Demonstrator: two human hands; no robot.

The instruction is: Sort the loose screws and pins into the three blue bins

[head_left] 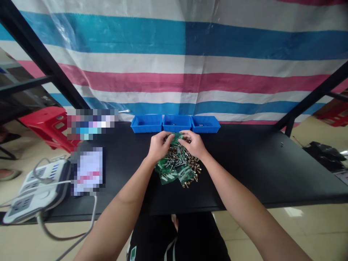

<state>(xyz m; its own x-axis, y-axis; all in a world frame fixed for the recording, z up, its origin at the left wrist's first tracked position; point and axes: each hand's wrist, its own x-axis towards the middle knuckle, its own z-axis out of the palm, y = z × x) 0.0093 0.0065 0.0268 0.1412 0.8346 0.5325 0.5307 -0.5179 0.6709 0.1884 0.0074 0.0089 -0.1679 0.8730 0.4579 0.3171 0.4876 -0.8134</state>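
Observation:
My left hand [160,145] and my right hand [194,144] meet above the far side of a pile, fingers closed on a small green plastic packet [177,137] held between them. What the packet contains is too small to make out. Under and in front of the hands lies a heap of loose metal screws [178,156], with brass-coloured ones [195,165] along its right side. More green-tinted packets [166,174] with pale slim pieces are mixed into the heap's near left.
Three blue bins stand in a row behind the pile: left [146,127], middle [176,127] and right [206,128]. A few small parts show inside the middle and right ones. A power strip [40,186] and a blurred device [88,172] with cables occupy the black table's left end.

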